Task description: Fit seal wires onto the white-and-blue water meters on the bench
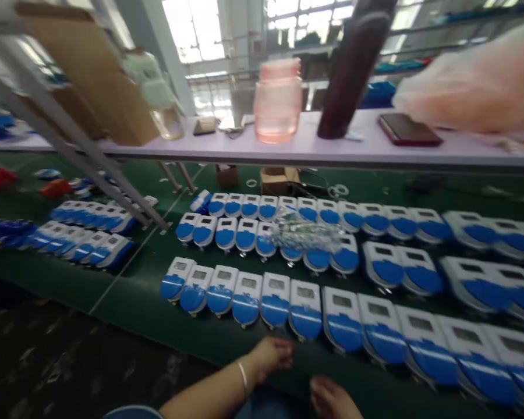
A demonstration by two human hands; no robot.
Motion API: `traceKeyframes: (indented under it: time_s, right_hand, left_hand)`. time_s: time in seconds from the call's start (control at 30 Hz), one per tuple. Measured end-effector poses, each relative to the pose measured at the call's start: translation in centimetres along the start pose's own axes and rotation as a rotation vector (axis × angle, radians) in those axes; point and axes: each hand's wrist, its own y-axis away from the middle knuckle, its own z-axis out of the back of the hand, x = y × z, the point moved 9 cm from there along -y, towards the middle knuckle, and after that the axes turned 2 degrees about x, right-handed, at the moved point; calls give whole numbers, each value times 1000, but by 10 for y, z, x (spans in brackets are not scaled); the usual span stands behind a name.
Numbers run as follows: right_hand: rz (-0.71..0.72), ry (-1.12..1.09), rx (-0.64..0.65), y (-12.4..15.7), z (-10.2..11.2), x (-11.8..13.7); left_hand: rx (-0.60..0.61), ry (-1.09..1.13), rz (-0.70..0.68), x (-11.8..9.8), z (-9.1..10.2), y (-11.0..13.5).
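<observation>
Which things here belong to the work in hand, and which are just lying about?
Likely part of the work:
- blue-and-white meters, the front row nearest the left hand and right hand

Probably just lying about, on the shelf:
- pink jar
- tall dark bottle
- flat dark-red case

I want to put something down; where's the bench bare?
Free: the patch between the pale seam and the front row of blue-and-white devices, plus the near strip by its left end. Crowded: rightward, devices packed tight, more rows behind.

Left hand [271, 356], fingers [283, 347] loosely curled; right hand [333, 399] apart, lower
</observation>
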Motion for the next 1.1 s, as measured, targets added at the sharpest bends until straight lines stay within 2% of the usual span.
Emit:
traceKeyframes:
  time_s: [0.03, 0.1, 0.2, 0.3, 0.47, 0.63, 0.83, 1.0, 1.1]
  right_hand:
    - [-87, -66, 4, 2, 1, -14]
    - [-301, -378, 163, 7, -16, -36]
    - [-370, -674, 166, 6, -21, -37]
    - [-384, -801, 104, 5, -20, -37]
    - [-355, -804, 72, 1, -22, -40]
    - [-351, -710, 49, 2, -22, -40]
    - [-329, -709, 74, 12, -26, -37]
    - [-244, -757, -62, 4, -16, -32]
    - [-164, -711, -163, -4, -9, -26]
  left_hand:
    - [-8, -58, 16, 0, 0, 3]
    - [32, -142, -4, -8, -2, 10]
    - [82, -300, -45, -18, -5, 20]
    - [88, -393, -30, -19, -6, 26]
    - [8, -392, 67, -13, -6, 27]
    - [-19, -405, 84, -8, -8, 26]
    - [68, -80, 180, 9, -5, 26]
    - [99, 56, 207, 11, -3, 27]
    - [115, 79, 225, 12, -5, 27]
